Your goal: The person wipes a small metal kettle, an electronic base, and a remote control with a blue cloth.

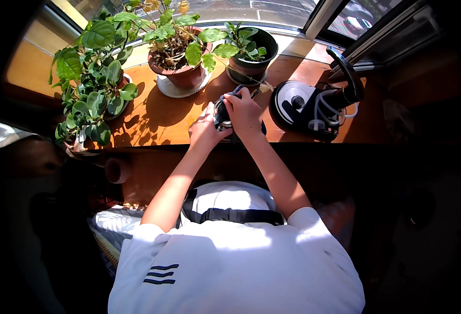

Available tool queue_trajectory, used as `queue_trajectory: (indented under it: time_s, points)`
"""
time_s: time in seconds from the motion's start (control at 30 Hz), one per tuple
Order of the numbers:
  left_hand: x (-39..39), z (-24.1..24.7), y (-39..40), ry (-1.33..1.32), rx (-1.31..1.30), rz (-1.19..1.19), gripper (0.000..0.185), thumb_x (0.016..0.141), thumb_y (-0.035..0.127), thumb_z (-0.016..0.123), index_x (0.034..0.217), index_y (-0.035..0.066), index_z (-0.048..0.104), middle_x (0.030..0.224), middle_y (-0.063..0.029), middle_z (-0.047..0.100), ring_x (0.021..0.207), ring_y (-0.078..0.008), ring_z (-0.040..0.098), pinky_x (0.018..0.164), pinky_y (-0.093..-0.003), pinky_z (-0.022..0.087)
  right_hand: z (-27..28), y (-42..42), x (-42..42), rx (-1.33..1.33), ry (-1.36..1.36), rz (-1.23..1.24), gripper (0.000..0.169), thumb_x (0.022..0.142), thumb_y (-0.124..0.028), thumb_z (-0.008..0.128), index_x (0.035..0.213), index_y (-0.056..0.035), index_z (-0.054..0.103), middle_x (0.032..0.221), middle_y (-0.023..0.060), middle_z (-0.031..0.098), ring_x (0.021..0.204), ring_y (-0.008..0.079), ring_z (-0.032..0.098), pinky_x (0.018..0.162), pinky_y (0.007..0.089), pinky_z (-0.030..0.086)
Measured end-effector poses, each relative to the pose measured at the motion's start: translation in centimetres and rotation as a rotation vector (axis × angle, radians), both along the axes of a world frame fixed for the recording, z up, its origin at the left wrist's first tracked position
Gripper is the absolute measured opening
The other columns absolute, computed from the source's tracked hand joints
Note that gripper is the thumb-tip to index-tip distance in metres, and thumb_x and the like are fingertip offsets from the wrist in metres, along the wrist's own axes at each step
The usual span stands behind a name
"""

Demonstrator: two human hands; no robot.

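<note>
Before me on the wooden windowsill is a small shiny vessel (pixel 217 105), possibly a kettle, mostly hidden by my hands. My left hand (pixel 207 128) holds its near left side, thumb across the front. Above it, my right hand (pixel 246 114) pinches a dark item (pixel 236 91) at the vessel's top. Whether this is a cloth, a lid or a handle cannot be told. Right of my hands stands a black electric kettle base (pixel 293 103) with a round metal plate, a curved black spout (pixel 348 74) and a clear tube (pixel 344 115).
Along the wooden windowsill (pixel 167 117) stand a leafy potted plant (pixel 97 98), a brown flowerpot (pixel 183 76) on a white saucer, and a dark green pot (pixel 250 70). A thin stem with a dry leaf (pixel 266 86) reaches near my right hand. Behind them is the window frame (pixel 320 19).
</note>
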State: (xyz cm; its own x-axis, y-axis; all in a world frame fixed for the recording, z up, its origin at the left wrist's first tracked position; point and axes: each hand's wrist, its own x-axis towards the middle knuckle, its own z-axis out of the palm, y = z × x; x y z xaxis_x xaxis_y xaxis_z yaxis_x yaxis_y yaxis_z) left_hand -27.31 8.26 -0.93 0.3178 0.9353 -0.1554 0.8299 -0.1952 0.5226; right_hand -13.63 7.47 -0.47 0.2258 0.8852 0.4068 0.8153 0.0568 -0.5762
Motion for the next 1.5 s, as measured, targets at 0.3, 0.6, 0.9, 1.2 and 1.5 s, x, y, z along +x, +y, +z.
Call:
queue_trajectory:
  time_s: [0.3,0.6,0.9,1.2,1.5]
  points:
    - [-0.3,-2.2,-0.5,-0.07,0.192,0.032,0.105,0.067,0.044,0.086,0.148,-0.001,0.036,0.121,-0.0167,0.067,0.106,-0.0297,0.068,0.089,-0.039,0.054,0.1,-5.8,-0.6,0.037,-0.034,0.107,0.016,0.087,-0.018,0.07,0.103,-0.0144,0.073,0.093,0.0062,0.057,0.076,0.0263,0.066,0.062,0.0381,0.053]
    - [-0.3,-1.7,-0.6,0.018,0.197,0.034,0.106,0.065,0.05,0.086,0.148,0.004,0.038,0.112,-0.015,0.07,0.099,-0.0312,0.069,0.083,-0.0398,0.055,-1.6,-1.2,2.7,0.073,0.053,-0.014,0.014,0.089,-0.019,0.069,0.101,-0.0133,0.073,0.095,0.0077,0.058,0.076,0.0291,0.066,0.063,0.0392,0.054]
    - [0.0,-0.8,-0.4,0.017,0.048,0.055,0.106,0.067,0.043,0.086,0.148,-0.003,0.035,0.138,-0.0172,0.058,0.121,-0.0281,0.061,0.094,-0.0386,0.053,0.3,-3.0,-0.7,0.029,0.006,0.094,0.017,0.089,-0.018,0.07,0.105,-0.0145,0.075,0.093,0.0072,0.059,0.076,0.0288,0.066,0.063,0.0385,0.053]
    - [0.0,-0.7,-0.6,-0.019,0.156,0.035,0.101,0.068,0.046,0.084,0.145,-0.002,0.041,0.113,-0.0166,0.07,0.101,-0.0306,0.069,0.083,-0.0396,0.056,-0.3,-6.6,0.6,0.03,-0.037,0.12,0.02,0.085,-0.016,0.073,0.105,-0.0177,0.075,0.092,0.007,0.056,0.075,0.0274,0.066,0.063,0.0385,0.054]
    - [0.2,-1.1,-0.5,-0.061,0.105,0.058,0.097,0.068,0.039,0.084,0.143,-0.002,0.039,0.128,-0.0164,0.063,0.112,-0.0314,0.064,0.089,-0.0396,0.054,-0.2,-4.1,-1.1,0.054,-0.112,0.141,0.017,0.088,-0.019,0.07,0.104,-0.0188,0.075,0.097,0.0064,0.06,0.077,0.0289,0.066,0.061,0.0383,0.053]
